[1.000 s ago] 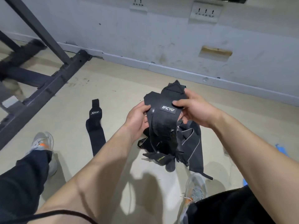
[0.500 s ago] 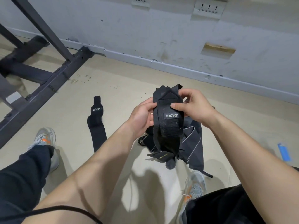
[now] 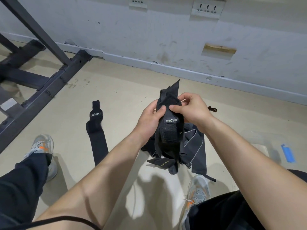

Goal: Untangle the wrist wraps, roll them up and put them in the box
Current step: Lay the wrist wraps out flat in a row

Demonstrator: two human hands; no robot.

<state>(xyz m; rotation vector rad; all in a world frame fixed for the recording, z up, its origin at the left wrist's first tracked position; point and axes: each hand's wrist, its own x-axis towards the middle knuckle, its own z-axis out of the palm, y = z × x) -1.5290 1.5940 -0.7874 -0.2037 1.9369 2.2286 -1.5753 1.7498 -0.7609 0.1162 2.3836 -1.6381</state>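
Centrally, a tangled bundle of black wrist wraps (image 3: 169,133) is held up over the floor (image 3: 126,90), gripped at its upper end by both hands. The left hand (image 3: 149,118) is curled round its left side, thumb pressed on the front. The right hand (image 3: 191,108) pinches the top fold between thumb and fingers. The fabric is soft, woven and matte, with a rough fastening strip below a sewn label. Grey-edged strips hang limp from the lower end, near the right shoe (image 3: 196,188). One more wrap (image 3: 96,136) lies flat and nearly straight on the floor to the left, apart from the bundle. Smooth, scuffed beige floor lies open on the far side up to the wall (image 3: 166,39). The far left is bounded by a dark metal frame (image 3: 41,90). Blue tape (image 3: 288,153) is stuck down on the right, and a small dark loop (image 3: 212,109) lies just right of the right hand.
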